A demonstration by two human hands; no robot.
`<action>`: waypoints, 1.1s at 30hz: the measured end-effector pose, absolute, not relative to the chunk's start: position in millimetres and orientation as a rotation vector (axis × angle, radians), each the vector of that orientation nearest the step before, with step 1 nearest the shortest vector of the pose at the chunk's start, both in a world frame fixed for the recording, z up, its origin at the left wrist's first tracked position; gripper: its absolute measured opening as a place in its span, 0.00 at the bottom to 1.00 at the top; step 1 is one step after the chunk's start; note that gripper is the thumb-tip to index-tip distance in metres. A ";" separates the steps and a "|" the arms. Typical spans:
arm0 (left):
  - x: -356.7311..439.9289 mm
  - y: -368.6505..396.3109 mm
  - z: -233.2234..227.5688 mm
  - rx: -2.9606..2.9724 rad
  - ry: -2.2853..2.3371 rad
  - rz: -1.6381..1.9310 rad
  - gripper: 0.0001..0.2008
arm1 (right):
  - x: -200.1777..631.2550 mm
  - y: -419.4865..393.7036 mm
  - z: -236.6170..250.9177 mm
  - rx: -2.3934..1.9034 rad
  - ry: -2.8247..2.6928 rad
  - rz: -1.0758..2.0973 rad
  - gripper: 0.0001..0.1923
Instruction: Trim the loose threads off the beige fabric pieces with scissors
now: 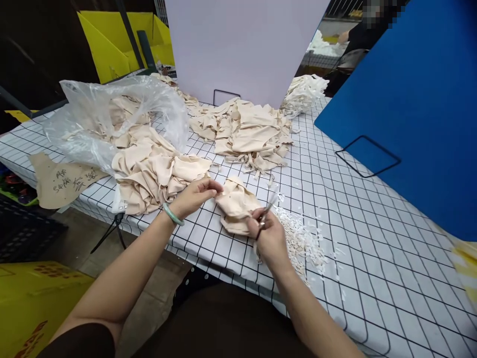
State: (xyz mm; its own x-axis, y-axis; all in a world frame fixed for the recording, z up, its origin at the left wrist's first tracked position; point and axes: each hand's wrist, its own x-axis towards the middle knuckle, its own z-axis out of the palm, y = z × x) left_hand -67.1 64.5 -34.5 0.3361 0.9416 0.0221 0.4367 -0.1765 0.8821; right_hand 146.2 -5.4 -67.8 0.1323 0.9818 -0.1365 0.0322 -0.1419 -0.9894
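Observation:
A small beige fabric piece [238,201] lies in loose folds between my two hands, over the checked table cover. My left hand [196,198], with a pale green bangle [173,215] at the wrist, pinches its left edge between thumb and finger. In my right hand [269,238] is a pair of scissors [271,203], blades pointing up and away from me. The thumb and fingers of that hand also touch the fabric's right side. Right of it spreads a heap of small white and beige scraps [301,241].
Beige fabric pieces [149,169] pile at left beside a clear plastic bag [85,144]; another beige pile [253,129] lies farther back. A brown pattern piece [55,184] overhangs the left edge. White [246,44] and blue [417,119] boards stand behind. A person [357,44] is at back right.

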 end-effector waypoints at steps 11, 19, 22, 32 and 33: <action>-20.6 22.7 -43.7 1.985 1.095 0.726 0.03 | 159.2 9.6 -46.5 -1.176 -0.577 1.291 0.23; -58.2 5.6 -13.3 1.703 0.990 0.711 0.03 | 158.3 -2.8 -57.9 -1.168 -0.706 1.294 0.19; -61.0 -3.7 -10.5 1.660 1.030 0.743 0.01 | 154.4 -4.8 -55.3 -1.155 -0.766 1.254 0.18; -78.3 -10.3 -10.9 1.281 1.093 0.459 0.11 | 158.3 -12.3 -55.5 -1.298 -0.974 1.238 0.16; -78.5 -11.5 -11.5 1.321 1.096 0.424 0.11 | 158.7 -13.2 -56.3 -1.320 -0.978 1.256 0.15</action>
